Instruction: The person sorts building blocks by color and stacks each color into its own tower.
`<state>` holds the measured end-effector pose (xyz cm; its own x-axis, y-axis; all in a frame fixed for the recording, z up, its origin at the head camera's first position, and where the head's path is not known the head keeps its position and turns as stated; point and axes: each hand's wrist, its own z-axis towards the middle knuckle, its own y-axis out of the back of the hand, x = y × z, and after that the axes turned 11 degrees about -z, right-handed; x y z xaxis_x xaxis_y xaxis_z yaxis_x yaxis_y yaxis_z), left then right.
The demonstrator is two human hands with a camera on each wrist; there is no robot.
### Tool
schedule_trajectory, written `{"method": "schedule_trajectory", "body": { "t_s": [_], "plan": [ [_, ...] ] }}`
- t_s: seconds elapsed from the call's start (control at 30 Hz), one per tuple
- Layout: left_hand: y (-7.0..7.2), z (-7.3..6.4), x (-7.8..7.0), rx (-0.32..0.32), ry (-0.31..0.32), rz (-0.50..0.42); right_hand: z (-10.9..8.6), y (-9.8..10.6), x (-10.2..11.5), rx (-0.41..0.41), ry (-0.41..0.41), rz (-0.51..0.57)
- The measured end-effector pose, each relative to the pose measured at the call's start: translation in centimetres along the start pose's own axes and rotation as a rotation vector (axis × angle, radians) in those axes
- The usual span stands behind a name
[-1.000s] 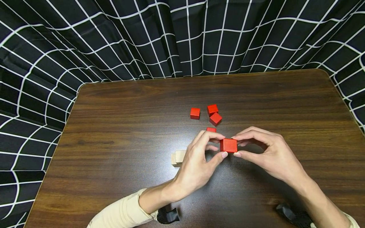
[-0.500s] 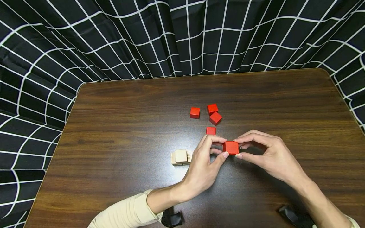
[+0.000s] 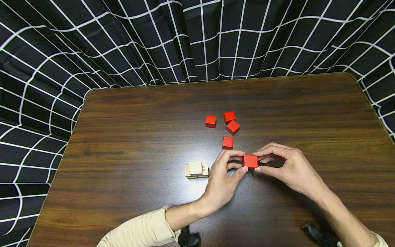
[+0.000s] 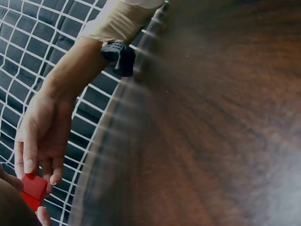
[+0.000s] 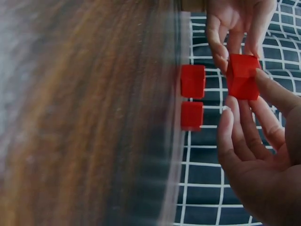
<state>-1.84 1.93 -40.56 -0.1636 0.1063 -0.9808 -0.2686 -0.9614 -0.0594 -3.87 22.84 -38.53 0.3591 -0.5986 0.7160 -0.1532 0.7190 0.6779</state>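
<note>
Between both hands, above the table, is a red block [image 3: 250, 161]. The left hand [image 3: 223, 180] pinches its left side between thumb and fingertips. From the right, the right hand [image 3: 288, 168] holds it at its right edge with thumb and fingers. In the right wrist view the block [image 5: 242, 70] shows a line across it; whether it is one piece or two, I cannot tell. A single red cube [image 3: 228, 142] lies just beyond the left fingers. Left of the left hand sits a pale wooden piece [image 3: 195, 168] on a longer, notched wooden base [image 3: 204, 174].
Farther back lie a lone red cube [image 3: 211, 121] and two more, a rear cube [image 3: 229, 117] and a front cube [image 3: 232, 127], close together. The brown wooden table [image 3: 123, 144] ends at a black curtain [image 3: 148, 41] with white grid lines.
Both hands have shifted slightly toward the person, the left one also rightward with the red block. The pale wooden pieces and the nearest red cube now show fully.
</note>
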Motion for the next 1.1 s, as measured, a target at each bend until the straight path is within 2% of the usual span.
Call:
{"method": "schedule_trajectory", "body": {
  "t_s": [0.23, 0.37, 0.57, 0.77, 1.1],
  "plan": [
    [-0.1, -0.1, 1.0, -0.013, 0.058, -0.037, 0.0, -0.3, -0.5, 0.041, -0.029, 0.013],
    [-0.1, 0.0, 1.2, -0.026, 0.08, -0.02, 0.3, -0.4, -0.7, 0.076, -0.05, 0.015],
    [-0.1, 0.1, 1.8, -0.038, 0.086, 0.046, 0.7, -0.5, -1.1, 0.131, -0.083, 0.016],
    [-0.1, 0.2, 2.2, -0.041, 0.106, 0.052, 0.9, -0.6, -1.1, 0.169, -0.106, 0.034],
    [-0.1, 0.1, 2.2, -0.052, 0.136, 0.042, 1.2, -0.4, -1.0, 0.234, -0.14, -0.025]
  ]
}}
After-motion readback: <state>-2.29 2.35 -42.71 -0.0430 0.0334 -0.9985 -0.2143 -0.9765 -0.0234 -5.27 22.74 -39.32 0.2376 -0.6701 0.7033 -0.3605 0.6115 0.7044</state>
